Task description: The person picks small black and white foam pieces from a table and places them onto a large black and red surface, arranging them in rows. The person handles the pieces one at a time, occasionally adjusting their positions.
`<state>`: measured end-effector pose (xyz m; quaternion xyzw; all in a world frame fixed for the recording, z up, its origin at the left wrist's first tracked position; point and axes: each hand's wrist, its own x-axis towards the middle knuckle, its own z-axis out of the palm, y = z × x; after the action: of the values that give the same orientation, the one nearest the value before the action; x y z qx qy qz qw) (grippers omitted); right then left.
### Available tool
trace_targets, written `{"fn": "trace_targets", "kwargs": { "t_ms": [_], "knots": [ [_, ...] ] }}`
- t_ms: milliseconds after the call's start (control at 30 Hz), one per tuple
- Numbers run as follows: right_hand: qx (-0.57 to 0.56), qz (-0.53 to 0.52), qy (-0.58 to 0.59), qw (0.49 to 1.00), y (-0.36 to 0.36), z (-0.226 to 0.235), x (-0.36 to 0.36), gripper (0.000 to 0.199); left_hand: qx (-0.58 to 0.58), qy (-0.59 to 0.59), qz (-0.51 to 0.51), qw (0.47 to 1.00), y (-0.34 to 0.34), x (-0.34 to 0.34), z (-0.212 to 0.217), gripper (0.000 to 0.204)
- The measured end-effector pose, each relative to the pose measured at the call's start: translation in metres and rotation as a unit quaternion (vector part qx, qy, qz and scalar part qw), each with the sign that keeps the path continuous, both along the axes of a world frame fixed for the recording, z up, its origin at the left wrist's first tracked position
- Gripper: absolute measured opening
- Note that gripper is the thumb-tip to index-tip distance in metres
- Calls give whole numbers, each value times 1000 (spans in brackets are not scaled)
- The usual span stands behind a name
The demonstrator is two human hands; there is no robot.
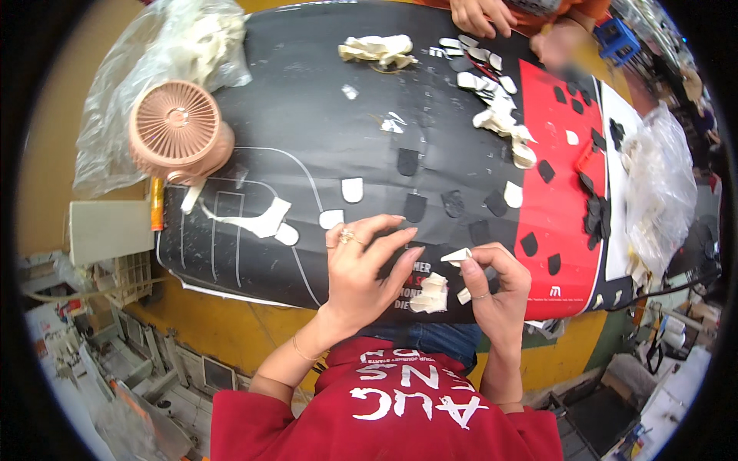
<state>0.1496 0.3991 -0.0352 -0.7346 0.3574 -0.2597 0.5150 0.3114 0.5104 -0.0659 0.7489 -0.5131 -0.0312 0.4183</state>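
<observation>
Between thumb and forefinger, my right hand [498, 288] pinches a small folded white piece [455, 257], perhaps fabric or paper. My left hand [363, 261] hovers to its left with fingers spread and nothing visible in them. Below and between the hands lies a cream crumpled piece [430, 294]. Beyond my fingertips are black tab-shaped pieces with one rounded end, such as a black tab [415, 207]. A white tab [331, 219] of like shape lies beside my left hand, and another white tab [352, 190] is farther off.
A pink fan [183, 131] stands at the left by a clear plastic bag [108, 131]. A white cut-out strip [257, 221] lies on the black mat [300, 100]. Dark pieces dot the red area [538, 269]. Across the table show another person's hands [484, 15].
</observation>
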Motion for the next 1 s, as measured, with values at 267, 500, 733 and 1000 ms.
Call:
{"fn": "trace_targets", "kwargs": {
  "t_ms": [267, 500, 733, 1000],
  "knots": [
    [-93, 50, 29, 994, -1, 3, 0, 12, -2, 306, -104, 946, -9, -8, 22, 23],
    [-112, -80, 10, 990, 5, 1, 11, 17, -48, 289, -49, 955, -8, -12, 13, 18],
    [5, -8, -25, 1000, 17, 10, 5, 13, -132, -23, -46, 990, -12, -16, 4, 31],
    [100, -26, -36, 994, 13, 10, 0, 14, -134, 25, -66, 988, -12, -22, 3, 35]
  ]
}}
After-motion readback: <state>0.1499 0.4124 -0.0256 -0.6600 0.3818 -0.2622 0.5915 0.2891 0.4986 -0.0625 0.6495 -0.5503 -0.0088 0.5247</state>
